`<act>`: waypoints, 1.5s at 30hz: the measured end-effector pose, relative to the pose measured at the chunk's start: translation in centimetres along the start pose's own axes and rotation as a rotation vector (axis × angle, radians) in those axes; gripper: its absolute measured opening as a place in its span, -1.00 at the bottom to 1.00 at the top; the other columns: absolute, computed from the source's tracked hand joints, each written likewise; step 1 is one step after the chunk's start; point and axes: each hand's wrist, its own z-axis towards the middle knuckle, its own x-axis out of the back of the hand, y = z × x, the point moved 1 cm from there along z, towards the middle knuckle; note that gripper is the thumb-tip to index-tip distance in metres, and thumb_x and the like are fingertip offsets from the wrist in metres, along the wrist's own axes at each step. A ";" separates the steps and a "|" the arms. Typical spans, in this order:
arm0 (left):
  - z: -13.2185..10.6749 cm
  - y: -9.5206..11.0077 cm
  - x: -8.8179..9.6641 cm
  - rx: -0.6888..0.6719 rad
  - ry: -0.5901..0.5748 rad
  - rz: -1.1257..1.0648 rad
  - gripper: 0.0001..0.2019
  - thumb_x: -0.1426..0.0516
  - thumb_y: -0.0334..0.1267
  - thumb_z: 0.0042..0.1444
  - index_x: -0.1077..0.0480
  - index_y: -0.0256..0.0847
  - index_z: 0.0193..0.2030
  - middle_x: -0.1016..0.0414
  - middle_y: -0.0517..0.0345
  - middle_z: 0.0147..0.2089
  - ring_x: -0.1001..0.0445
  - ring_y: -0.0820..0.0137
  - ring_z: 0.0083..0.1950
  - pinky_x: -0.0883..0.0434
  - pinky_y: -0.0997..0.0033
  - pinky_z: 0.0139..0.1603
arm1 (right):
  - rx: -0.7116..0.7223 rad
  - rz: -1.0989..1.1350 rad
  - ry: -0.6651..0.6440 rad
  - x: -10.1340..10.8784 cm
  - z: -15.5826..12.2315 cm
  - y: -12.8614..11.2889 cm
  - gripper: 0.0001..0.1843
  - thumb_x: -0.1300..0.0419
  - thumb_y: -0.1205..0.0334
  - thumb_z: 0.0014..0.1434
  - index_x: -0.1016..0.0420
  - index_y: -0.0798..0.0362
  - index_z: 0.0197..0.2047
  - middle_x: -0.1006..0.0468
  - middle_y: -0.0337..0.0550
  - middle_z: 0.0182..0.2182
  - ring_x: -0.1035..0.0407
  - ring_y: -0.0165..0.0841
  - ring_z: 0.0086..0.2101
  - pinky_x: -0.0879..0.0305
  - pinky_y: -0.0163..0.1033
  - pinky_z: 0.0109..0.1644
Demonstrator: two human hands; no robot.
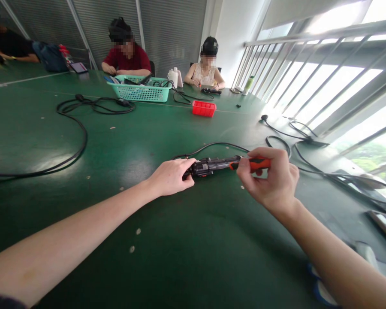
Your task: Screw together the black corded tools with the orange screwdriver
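A black corded tool (209, 166) lies on the green table (180, 240) in front of me. My left hand (170, 176) is closed over its left end, pinning it to the table. My right hand (272, 180) grips an orange-handled screwdriver (255, 163), whose tip is set against the right end of the black tool. A black cord (212, 146) runs from the tool in an arc across the table.
A red bin (203, 108) and a teal basket (140, 89) stand farther back. Black cables (80, 128) loop on the left and cables (309, 150) trail on the right. Two people sit at the far side, another at the far left. A railing and windows line the right.
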 end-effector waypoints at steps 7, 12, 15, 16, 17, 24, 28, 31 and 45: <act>-0.1 -0.1 -0.1 -0.006 0.018 0.009 -0.49 -0.09 -0.26 0.25 -0.31 -0.16 0.35 -0.58 0.02 0.14 -0.61 0.18 0.03 -0.55 0.27 -0.03 | 0.017 -0.020 -0.112 -0.6 0.0 0.1 -0.77 -0.31 0.09 0.26 -0.40 -0.01 -0.12 -0.49 -0.36 -0.54 -0.42 -0.44 -0.59 -0.23 -0.32 -0.48; -0.1 -0.3 -0.2 -0.008 0.026 0.001 -0.48 -0.10 -0.26 0.26 -0.30 -0.14 0.36 -0.55 0.03 0.20 -0.59 0.18 0.07 -0.55 0.25 0.03 | -0.040 0.049 -0.118 -0.5 0.1 -0.3 -0.62 -0.31 0.06 0.22 -0.35 0.02 0.02 -0.56 -0.30 -0.46 -0.46 -0.38 -0.57 -0.29 -0.29 -0.51; -0.1 -0.5 -0.4 0.008 0.057 0.009 -0.47 -0.11 -0.28 0.25 -0.30 -0.12 0.37 -0.53 0.04 0.22 -0.58 0.19 0.10 -0.54 0.24 0.07 | -0.035 0.143 -0.170 -0.7 0.1 -0.6 -0.63 -0.27 0.14 0.20 -0.32 0.02 0.03 -0.63 -0.15 -0.26 -0.56 -0.30 -0.41 -0.46 -0.21 -0.38; -0.1 -0.5 -0.5 0.012 0.070 0.015 -0.47 -0.11 -0.29 0.25 -0.30 -0.11 0.37 -0.52 0.03 0.23 -0.56 0.18 0.12 -0.53 0.23 0.10 | -0.007 0.141 -0.183 -0.7 0.1 -0.6 -0.64 -0.27 0.15 0.20 -0.32 0.01 0.03 -0.63 -0.15 -0.24 -0.57 -0.28 -0.38 -0.48 -0.20 -0.35; -0.1 -0.6 -0.6 0.014 0.080 0.018 -0.47 -0.11 -0.29 0.26 -0.30 -0.12 0.38 -0.51 0.02 0.24 -0.55 0.18 0.14 -0.52 0.21 0.14 | 0.022 0.125 -0.179 -0.8 0.0 -0.5 -0.65 -0.28 0.15 0.21 -0.33 0.00 0.03 -0.63 -0.17 -0.27 -0.57 -0.28 -0.38 -0.49 -0.20 -0.33; 0.0 -0.7 -0.7 0.011 0.091 0.030 -0.45 -0.08 -0.30 0.30 -0.25 -0.14 0.43 -0.49 0.00 0.26 -0.52 0.17 0.16 -0.53 0.19 0.13 | 0.005 0.038 -0.012 -0.4 -0.1 -0.1 -0.79 -0.30 0.11 0.27 -0.38 -0.02 -0.13 -0.58 -0.22 -0.41 -0.49 -0.32 -0.51 -0.42 -0.22 -0.40; 0.0 -0.6 -0.7 0.015 0.088 0.056 -0.45 -0.08 -0.30 0.30 -0.25 -0.15 0.43 -0.50 -0.01 0.25 -0.52 0.18 0.15 -0.53 0.21 0.14 | 0.004 0.041 -0.024 -0.9 -0.3 0.1 -0.74 -0.29 0.08 0.28 -0.37 -0.03 -0.05 -0.61 -0.20 -0.36 -0.53 -0.30 -0.45 -0.44 -0.23 -0.37; 0.0 -0.6 -0.7 0.012 0.093 0.066 -0.45 -0.08 -0.29 0.30 -0.26 -0.16 0.43 -0.50 -0.02 0.25 -0.52 0.18 0.16 -0.51 0.20 0.16 | 0.003 0.029 -0.062 -1.2 -0.5 0.3 -0.72 -0.30 0.07 0.28 -0.37 -0.02 -0.03 -0.61 -0.19 -0.35 -0.54 -0.31 -0.42 -0.44 -0.25 -0.35; -0.1 -0.7 -0.7 0.023 0.078 0.052 -0.46 -0.08 -0.27 0.31 -0.25 -0.14 0.43 -0.50 0.01 0.24 -0.53 0.18 0.15 -0.52 0.23 0.14 | -0.025 0.006 -0.077 -1.0 -0.5 0.4 -0.65 -0.34 0.10 0.21 -0.37 -0.03 -0.01 -0.56 -0.30 -0.45 -0.46 -0.35 -0.52 -0.31 -0.25 -0.44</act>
